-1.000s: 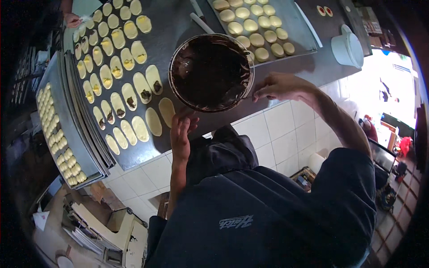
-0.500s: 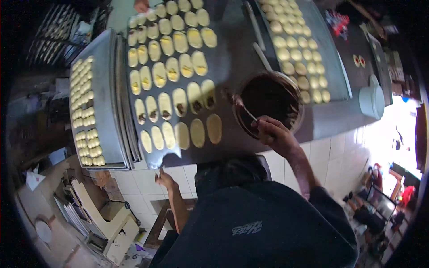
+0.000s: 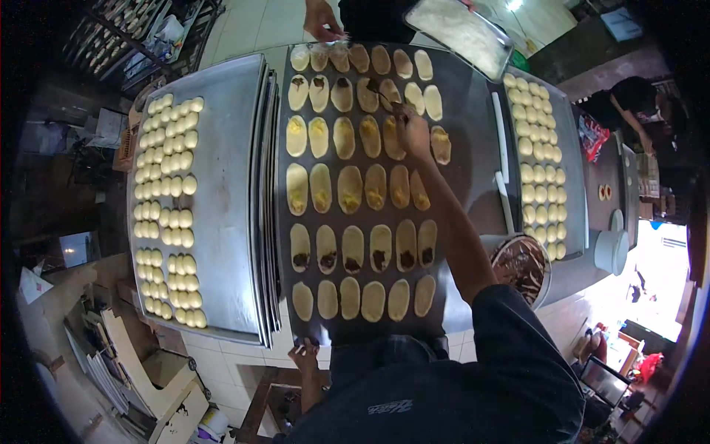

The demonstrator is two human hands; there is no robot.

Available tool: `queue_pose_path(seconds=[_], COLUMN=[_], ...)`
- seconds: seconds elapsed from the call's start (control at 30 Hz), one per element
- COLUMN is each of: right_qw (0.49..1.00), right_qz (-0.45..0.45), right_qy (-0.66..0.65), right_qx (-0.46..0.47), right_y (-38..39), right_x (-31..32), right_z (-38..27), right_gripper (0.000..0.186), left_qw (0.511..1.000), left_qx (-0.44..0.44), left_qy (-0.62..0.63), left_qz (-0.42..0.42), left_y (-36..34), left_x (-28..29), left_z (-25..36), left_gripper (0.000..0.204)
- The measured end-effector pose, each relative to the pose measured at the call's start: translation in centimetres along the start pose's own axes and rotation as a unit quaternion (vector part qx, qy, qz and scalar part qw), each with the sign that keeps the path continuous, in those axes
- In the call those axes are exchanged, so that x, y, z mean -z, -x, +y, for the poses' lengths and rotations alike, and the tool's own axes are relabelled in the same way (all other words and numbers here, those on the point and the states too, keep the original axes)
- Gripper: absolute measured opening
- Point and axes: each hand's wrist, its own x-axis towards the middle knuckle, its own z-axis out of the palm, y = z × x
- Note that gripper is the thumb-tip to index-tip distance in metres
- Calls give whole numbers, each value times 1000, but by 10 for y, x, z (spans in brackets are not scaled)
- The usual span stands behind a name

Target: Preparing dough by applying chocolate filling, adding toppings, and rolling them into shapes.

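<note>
At far left, a grey metal tray (image 3: 225,222) bears rows of round, pale dough balls (image 3: 185,140). Your left hand (image 3: 305,359) is low by the near edge of the dark grey worktable (image 3: 473,185), its fingers loosely bent; you cannot tell from here whether it touches or grips anything. Flat, pale yellow dough ovals (image 3: 353,244) fill the table before you: 6 plain in the nearest row, 6 with dark filling next, then 2 rows with yellow filling. Across your dark shirt (image 3: 458,399) runs pale lettering, small and upside down. Your right hand (image 3: 413,133) is closed around a thin, dark-smeared utensil (image 3: 384,98), its tip over the 2nd row from the far side. Further right are 2 long white rods (image 3: 506,207), a round, pale bucket (image 3: 548,275) smeared inside with brown paste, and another tray (image 3: 574,214) of dough balls.
</note>
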Motion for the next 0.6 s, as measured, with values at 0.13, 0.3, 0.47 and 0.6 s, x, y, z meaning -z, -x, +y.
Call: queue_pose_path(seconds=[0.13,0.3,0.47,0.6], right_qw=[996,985,915,848], right_qz=[23,24,53,141], right_qy=[21,114,362,432], right_qx=[86,130,172,272], right_y=[-28,-31,-41,-28], right_x=[-18,-34,-26,19], right_z=[27,31,38,5], right_gripper=[24,26,32,38], left_qw=[999,996,991,994], left_qx=[37,41,121,89], left_qy=[-30,-85,15,43], left_qz=[0,5,-46,-53], left_y=[7,-2,-26,-5], left_x=[-9,25,66,31], left_z=[6,-31,-49,-29], left_gripper=[51,50,48,49])
